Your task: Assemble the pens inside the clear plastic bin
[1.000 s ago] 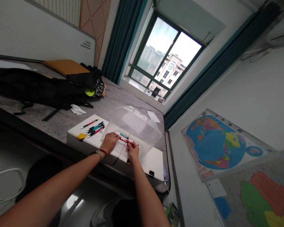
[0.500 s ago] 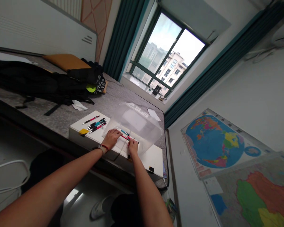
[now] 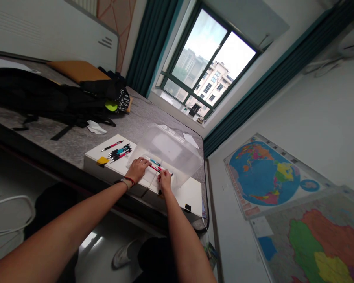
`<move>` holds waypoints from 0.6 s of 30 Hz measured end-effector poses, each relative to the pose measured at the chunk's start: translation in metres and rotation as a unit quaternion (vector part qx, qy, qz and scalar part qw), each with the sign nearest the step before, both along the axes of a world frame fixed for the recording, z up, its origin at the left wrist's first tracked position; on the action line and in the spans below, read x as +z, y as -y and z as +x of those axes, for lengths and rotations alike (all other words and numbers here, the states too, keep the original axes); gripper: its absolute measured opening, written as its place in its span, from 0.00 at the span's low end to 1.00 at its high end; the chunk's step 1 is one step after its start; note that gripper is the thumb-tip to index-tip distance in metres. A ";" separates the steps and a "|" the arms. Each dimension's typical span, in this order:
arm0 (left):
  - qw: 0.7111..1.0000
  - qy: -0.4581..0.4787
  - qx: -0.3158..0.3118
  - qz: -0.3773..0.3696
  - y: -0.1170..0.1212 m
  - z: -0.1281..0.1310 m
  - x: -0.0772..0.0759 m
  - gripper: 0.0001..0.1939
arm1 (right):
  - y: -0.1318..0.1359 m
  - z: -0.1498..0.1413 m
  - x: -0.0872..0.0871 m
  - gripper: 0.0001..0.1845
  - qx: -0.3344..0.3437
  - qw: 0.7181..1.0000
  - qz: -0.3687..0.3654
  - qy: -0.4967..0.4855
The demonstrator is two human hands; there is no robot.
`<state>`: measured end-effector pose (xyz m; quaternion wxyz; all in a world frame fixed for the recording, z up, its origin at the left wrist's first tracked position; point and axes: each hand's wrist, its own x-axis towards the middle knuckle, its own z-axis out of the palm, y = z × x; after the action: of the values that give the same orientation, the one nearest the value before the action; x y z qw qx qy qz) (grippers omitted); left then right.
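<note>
My left hand is closed at the near-left end of a red pen, its fingers bent over the open front of a clear plastic bin. My right hand pinches at the pen's other end, where fingers hide part of it. A blue pen lies just behind the red one. The bin seems to rest on its side on white boxes. Left of my hands, several blue and red pens lie grouped on the white box top, with a single red pen apart from them.
A black backpack and crumpled white paper lie on the grey table. A yellow tab sticks to the box edge. The wall with a world map rises on the right; a window is behind.
The view has shifted slightly. Both hands stay at the red pen in front of the bin, with only small finger movements. The grouped pens lie as before.
</note>
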<state>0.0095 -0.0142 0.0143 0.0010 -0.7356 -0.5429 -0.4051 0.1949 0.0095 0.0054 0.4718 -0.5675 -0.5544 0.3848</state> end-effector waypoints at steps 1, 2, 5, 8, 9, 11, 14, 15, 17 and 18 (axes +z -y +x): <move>1.000 0.002 0.000 0.003 0.000 0.000 -0.001 0.19 | 0.000 0.001 0.000 0.20 0.006 1.000 0.005 0.012; 1.000 0.003 0.001 0.006 0.000 0.000 -0.001 0.19 | -0.001 0.001 -0.001 0.22 0.011 1.000 0.010 0.023; 1.000 -0.002 0.008 0.011 -0.001 0.000 -0.002 0.19 | -0.003 0.001 -0.002 0.28 0.009 0.999 0.012 0.033; 1.000 0.000 0.013 0.010 0.000 0.000 0.000 0.19 | -0.004 0.000 -0.002 0.27 0.006 0.999 0.013 0.033; 1.000 0.001 0.013 0.009 0.000 0.000 0.000 0.19 | -0.004 -0.001 -0.002 0.25 0.008 0.999 0.016 0.038; 1.000 -0.001 0.011 0.008 0.000 0.000 0.001 0.19 | -0.003 -0.002 0.000 0.20 0.015 0.998 0.025 0.049; 1.000 -0.009 0.014 0.008 0.000 0.000 0.002 0.19 | 0.000 -0.002 0.003 0.19 0.019 0.996 0.037 0.076; 1.000 -0.012 0.016 0.007 0.000 0.000 0.002 0.19 | 0.000 -0.002 0.003 0.20 0.019 0.995 0.040 0.088; 1.000 -0.013 0.018 0.007 0.000 0.000 0.002 0.19 | 0.000 -0.003 0.004 0.25 0.015 0.994 0.036 0.105; 1.000 -0.012 0.017 0.006 0.000 0.000 0.002 0.19 | 0.000 -0.004 0.004 0.26 0.012 0.994 0.030 0.109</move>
<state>0.0098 -0.0140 0.0159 0.0193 -0.7309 -0.5530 -0.3995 0.1912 0.0098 0.0096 0.4209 -0.5851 -0.6204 0.3094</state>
